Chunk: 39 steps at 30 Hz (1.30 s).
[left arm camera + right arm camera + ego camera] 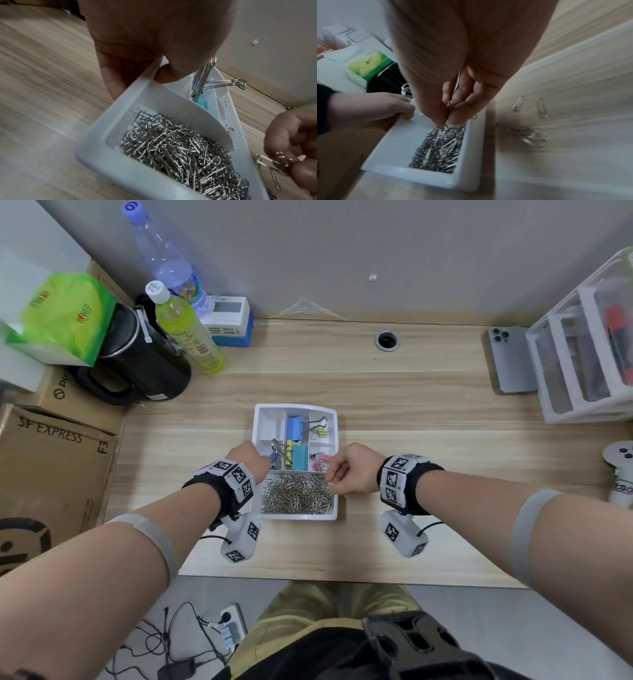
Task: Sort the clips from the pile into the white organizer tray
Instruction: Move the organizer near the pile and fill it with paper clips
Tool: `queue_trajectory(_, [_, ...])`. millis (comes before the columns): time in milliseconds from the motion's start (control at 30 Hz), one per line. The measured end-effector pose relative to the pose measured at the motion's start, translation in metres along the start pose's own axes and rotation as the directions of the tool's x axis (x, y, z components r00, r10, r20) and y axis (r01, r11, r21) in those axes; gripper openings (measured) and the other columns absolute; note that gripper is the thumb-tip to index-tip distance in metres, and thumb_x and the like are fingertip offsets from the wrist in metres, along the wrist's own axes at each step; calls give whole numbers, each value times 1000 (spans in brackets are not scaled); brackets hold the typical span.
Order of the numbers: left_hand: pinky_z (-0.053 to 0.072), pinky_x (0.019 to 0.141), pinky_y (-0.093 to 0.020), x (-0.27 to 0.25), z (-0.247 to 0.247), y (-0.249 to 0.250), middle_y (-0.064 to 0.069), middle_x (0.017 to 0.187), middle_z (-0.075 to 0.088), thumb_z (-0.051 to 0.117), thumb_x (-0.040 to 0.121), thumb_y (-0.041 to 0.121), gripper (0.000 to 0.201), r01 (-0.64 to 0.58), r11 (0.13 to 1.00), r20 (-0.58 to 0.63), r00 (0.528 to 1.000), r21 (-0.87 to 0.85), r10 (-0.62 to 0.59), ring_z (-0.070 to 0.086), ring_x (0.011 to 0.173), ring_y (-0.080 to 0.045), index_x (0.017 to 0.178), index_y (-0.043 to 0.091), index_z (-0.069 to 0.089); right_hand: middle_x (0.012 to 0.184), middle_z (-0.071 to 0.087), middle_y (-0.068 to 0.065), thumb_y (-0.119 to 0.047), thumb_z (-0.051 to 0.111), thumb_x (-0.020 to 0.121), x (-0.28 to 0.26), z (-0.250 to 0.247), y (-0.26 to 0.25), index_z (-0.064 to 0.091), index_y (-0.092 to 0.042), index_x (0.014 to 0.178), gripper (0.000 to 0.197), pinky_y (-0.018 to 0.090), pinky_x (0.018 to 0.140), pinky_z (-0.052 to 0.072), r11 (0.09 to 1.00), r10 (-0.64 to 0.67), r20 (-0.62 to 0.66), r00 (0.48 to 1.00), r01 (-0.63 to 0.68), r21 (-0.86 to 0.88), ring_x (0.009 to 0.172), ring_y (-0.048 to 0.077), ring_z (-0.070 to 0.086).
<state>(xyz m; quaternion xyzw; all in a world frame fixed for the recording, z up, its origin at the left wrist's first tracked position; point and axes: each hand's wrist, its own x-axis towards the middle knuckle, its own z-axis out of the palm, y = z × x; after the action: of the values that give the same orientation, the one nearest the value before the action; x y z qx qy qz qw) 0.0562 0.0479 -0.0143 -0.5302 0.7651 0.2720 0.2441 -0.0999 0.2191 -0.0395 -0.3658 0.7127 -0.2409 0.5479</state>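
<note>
Two hands are at the white organizer tray. My left hand grips its left wall, fingers curled over the rim. Silver paper clips fill the near compartment. My right hand pinches a few clips above them. Loose clips lie on the desk, right of the tray.

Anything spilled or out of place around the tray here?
Yes: a few loose paper clips lie on the desk just right of the white tray, outside its paper-clip compartment. They look unsorted, not damaged.
</note>
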Motion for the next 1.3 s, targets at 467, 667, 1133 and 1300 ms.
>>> queue_trajectory(467, [33, 52, -26, 2, 3, -3, -3, 71, 45, 46, 91, 15, 18, -19, 999, -21, 1000, -27, 19, 42, 57, -15, 74, 12, 42, 99, 73, -2, -8, 68, 84, 0, 32, -9, 73, -15, 106, 24, 25, 84, 57, 960, -206, -79, 975, 186, -208, 87, 10, 68])
queue_trajectory(667, [32, 52, -25, 4, 3, -2, -5, 71, 47, 47, 91, 15, 16, -12, 1000, -16, 1000, -25, 11, 42, 56, -17, 75, 11, 42, 88, 61, -12, -14, 57, 83, -5, -10, 12, 64, -27, 93, 18, 30, 73, 53, 944, -144, -285, 948, 45, -328, 81, 13, 62])
queue_trajectory(1133, [35, 53, -26, 9, 6, -5, -3, 71, 46, 45, 91, 17, 10, -18, 1000, -29, 999, -21, 17, 43, 58, -16, 87, 8, 45, 114, 53, 8, 1, 59, 79, -15, -30, 64, 67, -11, 117, 41, 35, 91, 46, 872, -92, -101, 991, 31, -489, 100, 27, 58])
queue_trajectory(1300, [34, 53, -26, 9, 8, -5, -2, 72, 45, 45, 92, 18, 11, -13, 1000, -44, 999, -11, 13, 43, 59, -15, 91, 7, 47, 109, 57, 8, -7, 58, 88, -9, -30, 61, 72, -15, 115, 32, 33, 89, 46, 843, -81, -123, 989, 2, -537, 101, 27, 59])
